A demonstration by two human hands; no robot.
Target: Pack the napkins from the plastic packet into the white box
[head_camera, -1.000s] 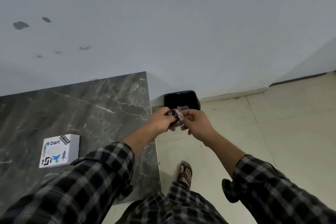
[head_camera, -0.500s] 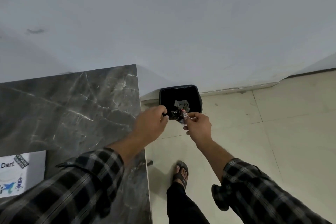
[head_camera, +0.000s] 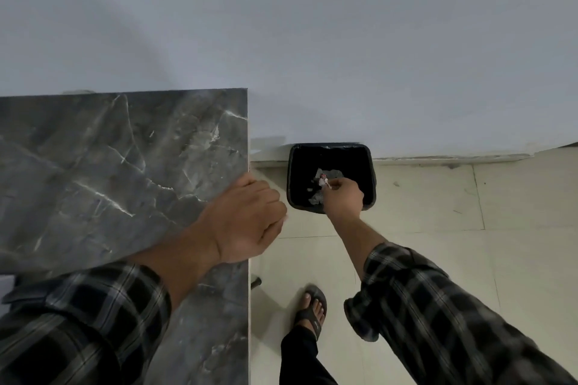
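Right hand (head_camera: 342,195) pinches a crumpled plastic scrap (head_camera: 323,179) over the black bin (head_camera: 372,178), left hand (head_camera: 247,222) curled empty on the marble table (head_camera: 93,166); packing seemingly finished.

Polished grey marble-look tabletop (head_camera: 109,172), matt painted wall (head_camera: 312,40), smooth floor tiles (head_camera: 516,244), perhaps plastic black bin (head_camera: 370,178).

Whatever small scrap (head_camera: 324,180) my right hand (head_camera: 342,197) pinches over the black bin (head_camera: 295,184) is too tiny to identify. The white box (head_camera: 6,286) is cut off at the left edge, behind my left sleeve (head_camera: 81,322).
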